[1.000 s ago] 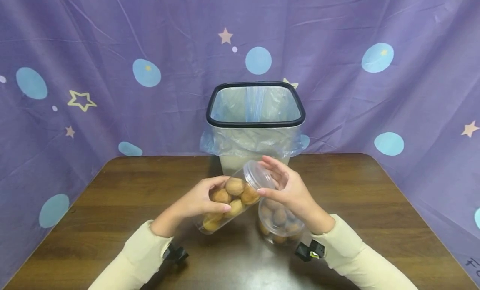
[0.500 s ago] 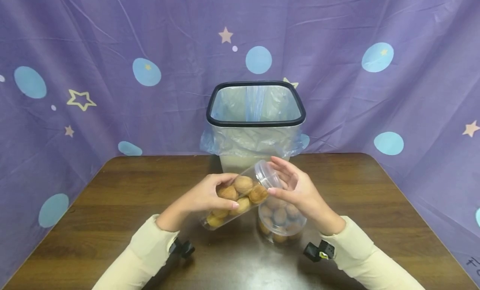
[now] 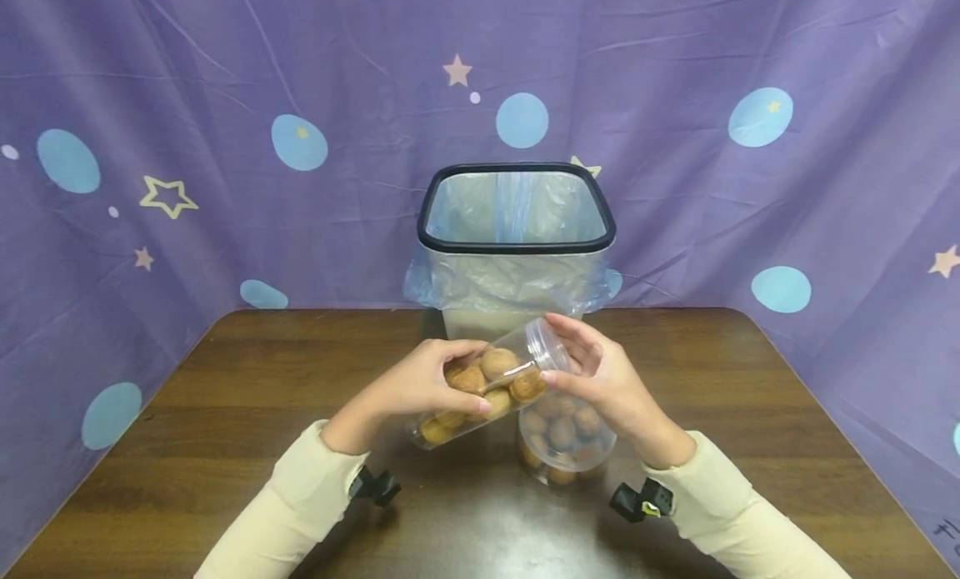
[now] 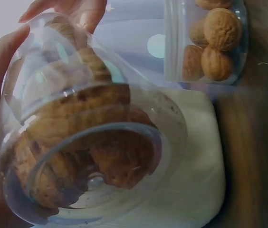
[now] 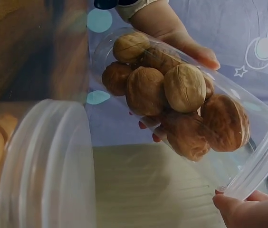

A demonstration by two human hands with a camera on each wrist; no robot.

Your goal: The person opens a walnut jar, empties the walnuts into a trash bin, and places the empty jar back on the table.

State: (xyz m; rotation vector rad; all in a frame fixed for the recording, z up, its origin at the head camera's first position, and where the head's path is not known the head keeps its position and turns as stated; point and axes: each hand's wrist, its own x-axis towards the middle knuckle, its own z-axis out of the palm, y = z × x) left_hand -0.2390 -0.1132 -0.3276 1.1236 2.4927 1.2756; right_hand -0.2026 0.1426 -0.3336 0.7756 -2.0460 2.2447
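Observation:
In the head view, my left hand (image 3: 420, 383) grips a clear plastic jar (image 3: 517, 344) around its body. Several walnuts (image 5: 185, 88) lie inside it. The jar is tilted above the table, its lidded end up and to the right. My right hand (image 3: 603, 383) holds the clear screw lid (image 3: 551, 350) at the rim, thumb on the near side and fingers on the far side. The lid is on the jar. Just beneath my right hand, a second lidded jar (image 3: 566, 461) of walnuts stands upright on the table.
Behind the hands stands a pale bin (image 3: 517, 283) with a black rim and a bluish liner bag folded over its edge. The brown wooden table (image 3: 262, 379) ends at a purple patterned curtain (image 3: 360, 104).
Both hands and the held jar have shifted to the right, and the jar leans a little flatter. The second jar has stayed in place.

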